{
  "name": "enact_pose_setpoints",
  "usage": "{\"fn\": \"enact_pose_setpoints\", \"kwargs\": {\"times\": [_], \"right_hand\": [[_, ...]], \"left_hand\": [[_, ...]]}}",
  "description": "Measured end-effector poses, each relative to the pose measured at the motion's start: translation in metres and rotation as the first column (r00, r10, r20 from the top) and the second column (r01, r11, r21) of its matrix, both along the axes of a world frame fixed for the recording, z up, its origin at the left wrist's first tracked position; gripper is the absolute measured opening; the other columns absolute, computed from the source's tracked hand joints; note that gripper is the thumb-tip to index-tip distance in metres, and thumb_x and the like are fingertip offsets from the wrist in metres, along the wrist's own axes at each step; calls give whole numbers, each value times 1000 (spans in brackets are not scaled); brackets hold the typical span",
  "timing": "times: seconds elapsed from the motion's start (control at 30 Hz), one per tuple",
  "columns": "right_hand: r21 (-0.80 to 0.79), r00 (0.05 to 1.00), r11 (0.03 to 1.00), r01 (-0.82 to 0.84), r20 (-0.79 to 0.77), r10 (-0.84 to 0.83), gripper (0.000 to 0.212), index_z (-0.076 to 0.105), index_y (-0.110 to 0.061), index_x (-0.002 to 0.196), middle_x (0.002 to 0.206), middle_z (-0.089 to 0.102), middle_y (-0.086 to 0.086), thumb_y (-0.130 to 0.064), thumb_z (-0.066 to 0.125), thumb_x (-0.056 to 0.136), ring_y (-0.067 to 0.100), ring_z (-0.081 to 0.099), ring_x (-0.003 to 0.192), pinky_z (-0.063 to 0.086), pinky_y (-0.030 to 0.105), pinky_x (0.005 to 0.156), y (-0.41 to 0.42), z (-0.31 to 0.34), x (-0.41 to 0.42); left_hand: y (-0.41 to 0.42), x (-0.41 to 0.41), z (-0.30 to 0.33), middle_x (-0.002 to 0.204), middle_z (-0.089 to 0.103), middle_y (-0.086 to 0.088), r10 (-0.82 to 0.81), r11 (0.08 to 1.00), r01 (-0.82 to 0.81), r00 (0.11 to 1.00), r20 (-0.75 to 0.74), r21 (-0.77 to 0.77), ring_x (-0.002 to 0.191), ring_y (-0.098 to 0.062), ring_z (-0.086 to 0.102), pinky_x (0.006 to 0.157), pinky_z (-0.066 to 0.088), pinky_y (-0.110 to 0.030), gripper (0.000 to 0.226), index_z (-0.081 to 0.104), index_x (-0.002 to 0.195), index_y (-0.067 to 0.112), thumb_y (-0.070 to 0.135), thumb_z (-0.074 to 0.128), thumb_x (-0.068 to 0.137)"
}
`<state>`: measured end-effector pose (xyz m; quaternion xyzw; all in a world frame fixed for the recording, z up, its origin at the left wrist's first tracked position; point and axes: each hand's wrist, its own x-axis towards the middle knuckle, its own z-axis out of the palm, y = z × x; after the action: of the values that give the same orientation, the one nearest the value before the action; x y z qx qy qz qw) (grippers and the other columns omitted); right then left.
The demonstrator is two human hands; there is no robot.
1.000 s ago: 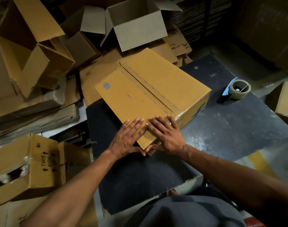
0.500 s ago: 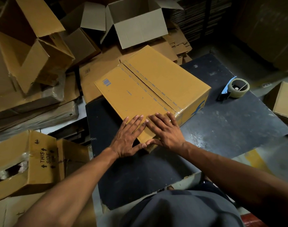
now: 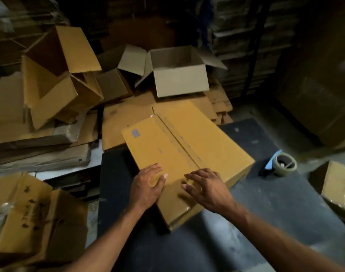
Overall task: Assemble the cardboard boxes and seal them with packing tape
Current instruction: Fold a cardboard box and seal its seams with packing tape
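**Both hands flat on the taped box**

We see a closed cardboard box lying at an angle on a dark table, its far corner reaching past the table's back edge over flattened cardboard. A strip of clear tape runs down the middle seam of its top, and a small printed label sits near the left corner.

Our left hand rests on the near left part of the top, fingers straight and close together, thumb stretched toward the seam. Our right hand lies on the near end of the seam with its fingers spread and lightly bent; the blur keeps us from telling how firmly the tips press. Neither hand grips anything.

A tape dispenser with a blue handle sits on the table to the right of the box, well apart from both hands. Behind the table stands an open pale box with its flaps up, and open brown boxes are piled to the left. Another box with black printing sits at the lower left, and one more at the right edge.
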<state>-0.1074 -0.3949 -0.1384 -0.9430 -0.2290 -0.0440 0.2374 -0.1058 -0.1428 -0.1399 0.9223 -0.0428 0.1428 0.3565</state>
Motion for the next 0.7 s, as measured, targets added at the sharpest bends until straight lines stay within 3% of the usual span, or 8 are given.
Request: {"fn": "enact_pose_setpoints", "kwargs": {"times": [0.1,0.23,0.37,0.43,0.5,0.57,0.63,0.7], "right_hand": [[16,995,996,91,-41,-90,54,69,-32,129,124,70,-11,-69,43,99,18,60,113,50,39,91,-24,34,63],[58,968,981,184,-183,-170,50,66,-30,134,134,67,-7,-61,57,97,16,67,103,49,32,88,-49,62,139],[34,889,962,270,-393,-236,62,53,-24,147,137,65,6,-56,64,95,27,65,116,53,45,98,-71,51,204],[13,844,960,279,-480,-238,62,51,-27,146,123,68,3,-57,63,93,24,67,106,57,50,93,-75,39,233],[-6,798,956,293,-550,-248,65,48,-25,144,122,65,5,-60,62,92,26,65,106,56,53,94,-74,23,256],[-16,755,949,316,-602,-261,67,44,-18,145,129,62,11,-58,62,94,31,61,115,51,53,100,-66,12,267],[-10,728,941,338,-630,-269,73,42,-12,145,135,59,14,-58,64,94,34,59,120,50,51,101,-58,8,272],[1,729,942,335,-634,-258,77,40,-10,147,137,58,15,-58,65,93,35,58,122,50,49,100,-51,10,268]], "left_hand": [[-6,37,25,137,67,0,255,931,-296,946,-198,-213,126,-18,61,99,47,-27,35,74,122,19,40,74,94],[0,80,46,143,60,-5,442,767,-564,810,-386,-306,129,-28,58,103,50,-41,53,61,140,23,44,73,93],[14,94,32,152,52,-9,456,599,-731,646,-612,-326,136,-35,51,112,43,-50,78,48,150,25,61,70,84],[11,87,29,162,39,-14,451,517,-792,575,-682,-326,145,-37,41,116,40,-45,87,31,161,15,51,70,92],[7,81,24,163,37,-16,446,436,-836,522,-727,-334,145,-37,43,113,43,-41,87,27,162,9,44,70,96],[1,78,16,149,54,-18,426,354,-861,496,-757,-366,128,-37,59,105,50,-42,69,50,149,6,42,72,94],[-9,77,17,115,75,-16,410,343,-852,515,-753,-396,95,-33,73,91,60,-50,37,74,112,9,40,75,91],[-16,76,12,93,79,-9,412,340,-847,525,-745,-408,82,-31,76,82,63,-53,33,78,97,13,43,79,84]]}}
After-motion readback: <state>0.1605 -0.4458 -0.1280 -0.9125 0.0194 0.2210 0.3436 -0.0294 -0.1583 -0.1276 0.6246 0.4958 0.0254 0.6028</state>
